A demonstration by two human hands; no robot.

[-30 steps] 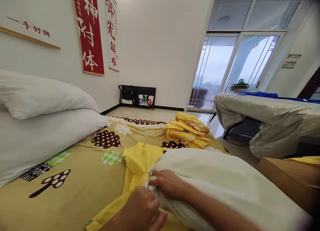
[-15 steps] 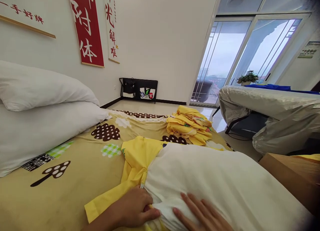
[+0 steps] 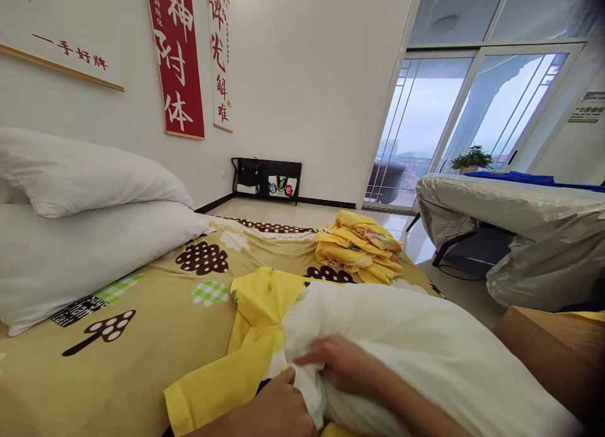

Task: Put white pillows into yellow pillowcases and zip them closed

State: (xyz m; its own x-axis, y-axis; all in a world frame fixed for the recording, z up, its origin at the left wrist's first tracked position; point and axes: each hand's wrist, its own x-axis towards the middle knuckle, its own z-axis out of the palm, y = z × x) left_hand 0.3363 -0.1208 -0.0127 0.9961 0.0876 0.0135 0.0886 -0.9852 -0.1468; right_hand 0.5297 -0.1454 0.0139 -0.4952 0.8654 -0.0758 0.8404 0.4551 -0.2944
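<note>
I had a stack of white pillows (image 3: 94, 248) at the left of the patterned bed (image 3: 142, 386), and a heap of yellow fabric (image 3: 357, 248) near its far edge. On the right a cardboard box (image 3: 553, 345) sat just beside the loose pillow (image 3: 435, 330), and past it stood a plastic-covered bench (image 3: 515, 194) with blue cloth (image 3: 513, 178) on top and a potted plant (image 3: 472, 157) at its far edge. The loose pillow lay on the bed, its left end against the yellow cover (image 3: 259, 301). My left hand (image 3: 283, 405) was low at that join, fingers curled tight on the cover's edge. The right hand (image 3: 343, 361) rested on the pillow, index finger pointing left; I couldn't tell whether its other fingers gripped anything
</note>
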